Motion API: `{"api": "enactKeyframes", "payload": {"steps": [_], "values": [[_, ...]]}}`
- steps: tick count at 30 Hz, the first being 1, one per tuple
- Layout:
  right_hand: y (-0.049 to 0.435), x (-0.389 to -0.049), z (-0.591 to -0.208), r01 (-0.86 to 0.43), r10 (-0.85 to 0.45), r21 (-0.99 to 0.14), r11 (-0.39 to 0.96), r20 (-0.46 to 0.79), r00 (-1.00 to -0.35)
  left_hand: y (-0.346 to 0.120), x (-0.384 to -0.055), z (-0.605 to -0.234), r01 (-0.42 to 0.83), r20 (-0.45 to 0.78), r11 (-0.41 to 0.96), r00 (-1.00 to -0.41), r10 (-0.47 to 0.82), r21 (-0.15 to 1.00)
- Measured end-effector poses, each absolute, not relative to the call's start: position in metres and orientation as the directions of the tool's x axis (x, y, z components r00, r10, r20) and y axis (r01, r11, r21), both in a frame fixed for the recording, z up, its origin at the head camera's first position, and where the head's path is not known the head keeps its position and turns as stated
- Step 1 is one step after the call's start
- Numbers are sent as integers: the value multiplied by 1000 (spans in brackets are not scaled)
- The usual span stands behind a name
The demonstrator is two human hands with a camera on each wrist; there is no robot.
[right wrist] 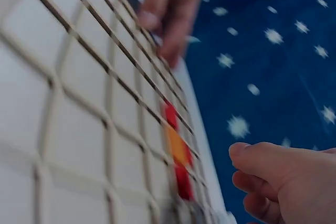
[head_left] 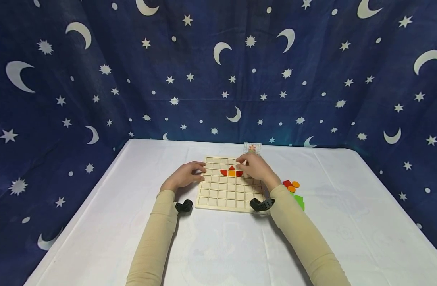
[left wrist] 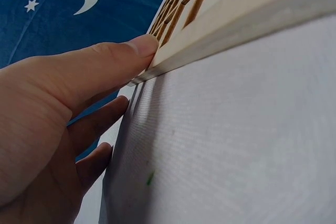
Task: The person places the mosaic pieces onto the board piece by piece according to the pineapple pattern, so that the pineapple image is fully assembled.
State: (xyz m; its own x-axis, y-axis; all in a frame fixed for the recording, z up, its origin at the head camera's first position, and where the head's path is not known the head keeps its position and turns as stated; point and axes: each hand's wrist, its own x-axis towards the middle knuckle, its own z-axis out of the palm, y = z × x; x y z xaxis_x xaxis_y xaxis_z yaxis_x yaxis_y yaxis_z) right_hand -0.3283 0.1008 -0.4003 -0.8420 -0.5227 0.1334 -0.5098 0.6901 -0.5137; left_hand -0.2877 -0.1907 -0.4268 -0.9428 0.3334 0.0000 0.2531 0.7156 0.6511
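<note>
A wooden grid board (head_left: 218,205) lies on the white table. In its upper middle cells an orange square (head_left: 232,173) sits between a red rounded piece (head_left: 224,172) on the left and another red piece (head_left: 239,173) on the right. Above the square is a red triangle (head_left: 232,167). My left hand (head_left: 185,174) is at the board's left edge; in the left wrist view its thumb touches the rim, its fingers loosely spread. My right hand (head_left: 255,167) hovers over the board's upper right part, fingers loosely bent. Nothing shows between its thumb and fingers in the right wrist view.
A small patterned card (head_left: 252,147) lies behind the board, partly hidden by the right hand. Right of the board are loose orange discs (head_left: 295,184), a red piece (head_left: 287,183) and green pieces (head_left: 299,200), partly covered by the right sleeve. A starry blue cloth (head_left: 218,87) hangs behind.
</note>
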Motion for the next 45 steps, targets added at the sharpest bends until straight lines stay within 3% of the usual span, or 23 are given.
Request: {"api": "enactKeyframes", "payload": {"steps": [7, 15, 32, 45], "values": [[167, -326, -390, -416, -393, -490, 766, 156, -906, -191, -289, -427, 222, -17, 709, -949, 314, 669], [217, -316, -396, -290, -310, -462, 838, 34, -950, -192, -289, -429, 234, -12, 702, -945, 327, 672], [267, -297, -404, -423, -488, -463, 779, -25, -872, -191, -289, -428, 227, -9, 702, -949, 315, 675], [278, -297, -411, -371, -449, -478, 797, -56, -892, -191, -288, -428, 213, -18, 697, -951, 308, 685]]}}
